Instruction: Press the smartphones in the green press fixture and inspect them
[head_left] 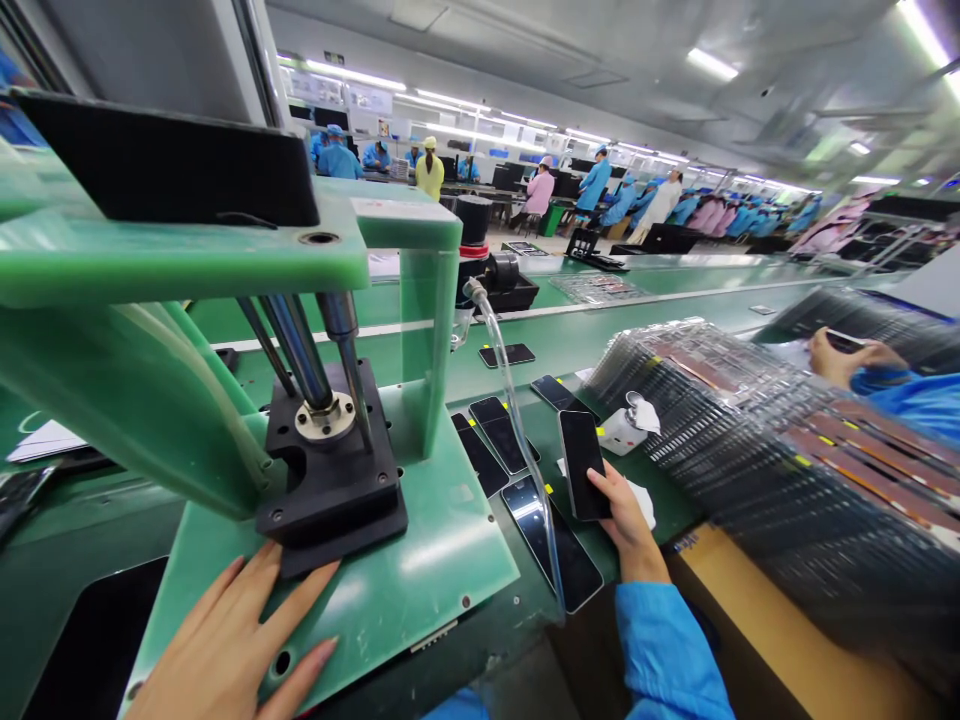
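Smartphone (pixel 581 465), black glass front, gripped tilted in the right hand (pixel 626 515), curled fingers closed on its lower edge, above further phones on the green workbench (pixel 570 345). Left hand (pixel 225 640), fingers spread open, lying flat on the green plate (pixel 442 590) of a bench press fixture, just beside its black mounting block (pixel 334 490) and below two steel guide rods (pixel 296 350). Clear tube (pixel 517 440), running past the held phone. Loose phones (pixel 551 540), lying between fixture and right hand. White object (pixel 622 432), nearby, possibly a small dispenser; blurred. Stacked clear trays of phones (pixel 750 440), to the right, also blurred. Co-worker's hand (pixel 836 360), blue sleeve, holding a phone beyond the trays.
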